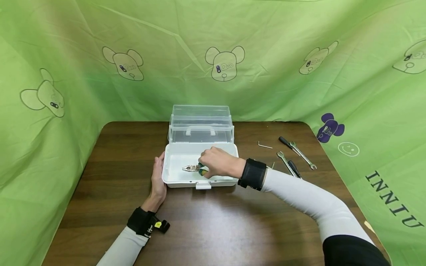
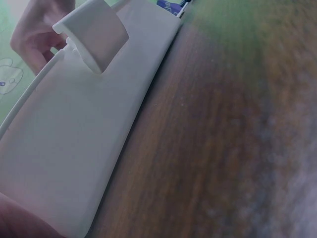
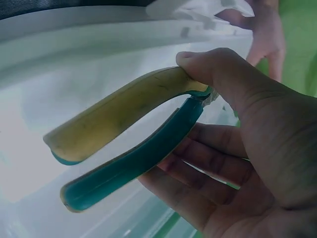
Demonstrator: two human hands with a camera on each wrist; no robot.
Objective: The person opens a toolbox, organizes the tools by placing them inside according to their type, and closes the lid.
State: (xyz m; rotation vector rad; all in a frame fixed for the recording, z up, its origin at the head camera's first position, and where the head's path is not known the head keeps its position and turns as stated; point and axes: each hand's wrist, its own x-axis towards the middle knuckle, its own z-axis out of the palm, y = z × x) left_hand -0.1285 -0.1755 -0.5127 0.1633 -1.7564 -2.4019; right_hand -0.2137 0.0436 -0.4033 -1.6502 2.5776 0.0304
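While the left hand [image 1: 159, 181] rests against the white box [image 1: 176, 157], the right hand [image 1: 217, 161] pinches pliers [image 1: 190, 168]

Pliers are at the box's open base, metal end pointing left; from my feed I can't tell whether they touch bottom. Right thumb presses one handle, fingers curled under the other: a grip near the pivot that, I judge, leaves the handle ends free. Left fingers lie roughly straight along the side wall, presumably against sliding. Clear lid [image 1: 201, 111] stands raised behind, which I take as keeping the base accessible.
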